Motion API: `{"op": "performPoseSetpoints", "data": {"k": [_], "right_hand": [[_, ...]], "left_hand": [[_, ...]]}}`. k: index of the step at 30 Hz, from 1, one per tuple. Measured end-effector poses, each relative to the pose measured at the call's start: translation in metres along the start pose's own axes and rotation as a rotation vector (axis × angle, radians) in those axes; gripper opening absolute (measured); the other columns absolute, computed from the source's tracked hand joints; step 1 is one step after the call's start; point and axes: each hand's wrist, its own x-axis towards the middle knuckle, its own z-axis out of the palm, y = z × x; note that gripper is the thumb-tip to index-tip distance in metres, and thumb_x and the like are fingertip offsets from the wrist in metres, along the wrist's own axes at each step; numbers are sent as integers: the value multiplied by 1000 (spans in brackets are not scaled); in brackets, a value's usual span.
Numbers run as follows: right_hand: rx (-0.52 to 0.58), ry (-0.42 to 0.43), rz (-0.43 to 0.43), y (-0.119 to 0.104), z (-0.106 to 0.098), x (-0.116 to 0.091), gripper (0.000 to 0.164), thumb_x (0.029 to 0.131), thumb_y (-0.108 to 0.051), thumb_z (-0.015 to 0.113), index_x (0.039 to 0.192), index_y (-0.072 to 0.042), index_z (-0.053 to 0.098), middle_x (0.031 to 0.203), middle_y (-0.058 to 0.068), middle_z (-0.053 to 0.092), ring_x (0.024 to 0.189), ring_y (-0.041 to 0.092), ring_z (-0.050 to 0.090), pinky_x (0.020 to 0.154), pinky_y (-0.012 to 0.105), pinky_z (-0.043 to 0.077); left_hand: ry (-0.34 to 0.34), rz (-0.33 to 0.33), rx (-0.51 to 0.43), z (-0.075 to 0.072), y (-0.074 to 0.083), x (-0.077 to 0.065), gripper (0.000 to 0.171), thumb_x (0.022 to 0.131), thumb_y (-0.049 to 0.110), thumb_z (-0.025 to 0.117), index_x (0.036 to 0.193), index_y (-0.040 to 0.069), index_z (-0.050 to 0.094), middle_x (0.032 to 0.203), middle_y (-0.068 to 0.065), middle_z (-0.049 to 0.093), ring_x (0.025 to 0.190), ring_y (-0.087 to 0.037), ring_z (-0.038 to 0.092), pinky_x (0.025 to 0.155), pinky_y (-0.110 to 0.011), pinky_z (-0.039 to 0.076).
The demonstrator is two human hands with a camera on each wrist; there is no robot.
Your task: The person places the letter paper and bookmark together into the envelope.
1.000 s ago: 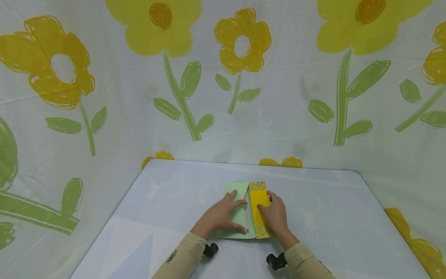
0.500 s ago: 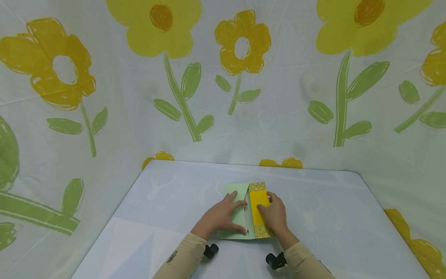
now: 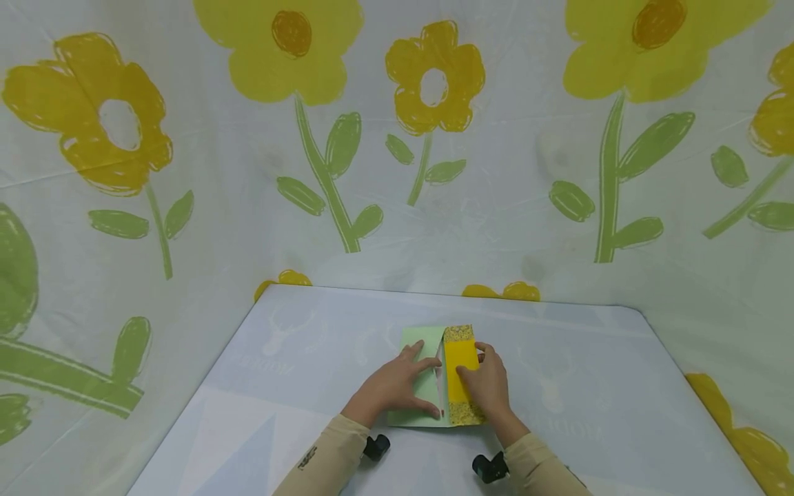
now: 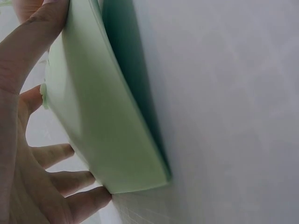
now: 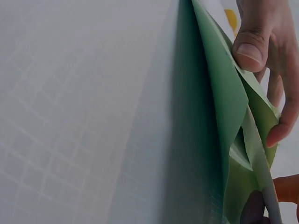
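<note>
A pale green folded sheet of card or paper [image 3: 411,336] lies on the table in the head view. Along its right side runs a yellow panel [image 3: 460,355] with speckled gold bands at both ends. My left hand [image 3: 391,382] rests on the green part, fingers and thumb spread. My right hand [image 3: 491,389] pinches the yellow panel's right edge, thumb on top and fingers behind. In the left wrist view the green sheet [image 4: 105,126] bows up off the table. The right wrist view shows several green layers [image 5: 224,93] standing apart; what lies between them is mostly hidden.
A pale patterned cloth covers the table [image 3: 595,386]. Behind it hangs a flower-printed curtain [image 3: 496,207], also on both sides. Small black devices [image 3: 376,448] sit at both wrists, below the sleeves.
The lower end of the yellow panel has shifted slightly left, with my right hand moving along. My left hand stays in place on the green part.
</note>
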Motion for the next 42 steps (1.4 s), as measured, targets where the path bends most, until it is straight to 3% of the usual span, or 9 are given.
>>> {"op": "performPoseSetpoints", "data": {"k": [14,42], "right_hand": [[2,33,-36,1,6,-3,65,89,-12,74,143,7,43,118,27,58,96,33,58,82,46,52],[16,41,-43,4,14,-4,64,89,-13,74,143,5,44,120,26,59,100,34,60,84,49,53]], "left_hand": [[-4,-8,18,-1,3,-1,95,60,81,78,144,44,52,167,-8,24,149,-36,33,106,-52,47],[12,9,39,-1,2,-2,95,62,80,78,145,41,52,167,-10,25,148,-38,34,105,-52,48]]}}
